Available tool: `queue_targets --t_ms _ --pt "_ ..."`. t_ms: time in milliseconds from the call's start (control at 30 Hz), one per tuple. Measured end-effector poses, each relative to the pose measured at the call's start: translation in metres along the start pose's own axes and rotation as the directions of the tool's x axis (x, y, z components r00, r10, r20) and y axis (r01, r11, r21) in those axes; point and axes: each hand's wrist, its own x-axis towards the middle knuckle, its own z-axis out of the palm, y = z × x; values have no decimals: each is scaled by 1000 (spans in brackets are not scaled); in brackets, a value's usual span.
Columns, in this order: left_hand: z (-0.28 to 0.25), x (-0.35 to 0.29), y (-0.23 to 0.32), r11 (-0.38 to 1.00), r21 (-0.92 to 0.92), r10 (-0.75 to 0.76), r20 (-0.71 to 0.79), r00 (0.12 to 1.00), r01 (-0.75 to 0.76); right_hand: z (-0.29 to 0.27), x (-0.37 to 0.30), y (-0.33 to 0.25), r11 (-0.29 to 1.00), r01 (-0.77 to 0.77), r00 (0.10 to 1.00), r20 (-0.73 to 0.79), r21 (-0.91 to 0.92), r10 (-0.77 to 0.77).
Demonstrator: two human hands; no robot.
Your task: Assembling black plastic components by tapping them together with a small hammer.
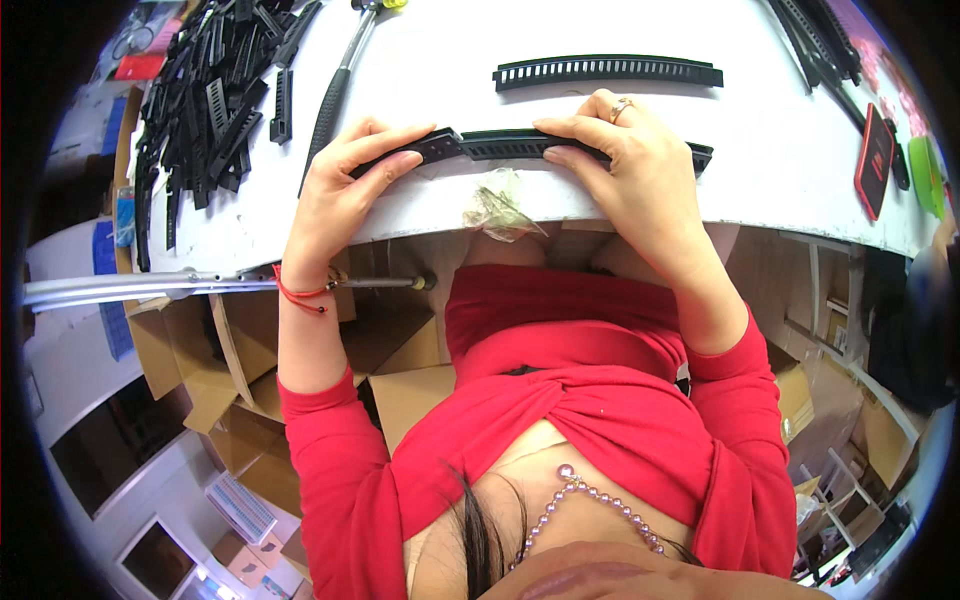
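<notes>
My left hand (pixel 345 180) pinches a short black plastic piece (pixel 437 148) between thumb and fingers. In my right hand (pixel 628 160) is a long black slotted strip (pixel 500 146), gripped from above near its middle; its right end shows past my palm. The two parts meet end to end, slightly angled, just above the table's near edge. Whether they are joined I cannot tell. Farther back, another black slotted strip (pixel 608 72) lies alone on the white table (pixel 420 95). Below the held parts, a small clear plastic bag (pixel 497 205) with thin pieces in it rests at the edge.
A heap of black slotted pieces (pixel 215 110) covers the table's left side, with a black-handled hammer (pixel 335 105) beside it. At right lie more long black strips (pixel 815 45), a red-edged phone (pixel 876 162) and a green object (pixel 926 175). Cardboard boxes (pixel 255 350) stand below the table.
</notes>
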Motion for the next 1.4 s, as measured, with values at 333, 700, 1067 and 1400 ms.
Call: queue_targets --t_ms 333,700,1067,1400 --pt "-11 15 12 983 181 0 122 992 -22 5 5 -3 1000 -16 1000 -3 5 16" --pt "3 6 20 917 363 173 13 985 -166 41 37 -34 983 -114 977 195 144 84" --pt "-63 5 -40 883 270 -308 -283 908 383 38 44 -39 969 -184 945 299 162 130" --pt "-27 -99 85 818 560 -54 -161 985 136 43 39 -46 984 -177 959 232 32 165"
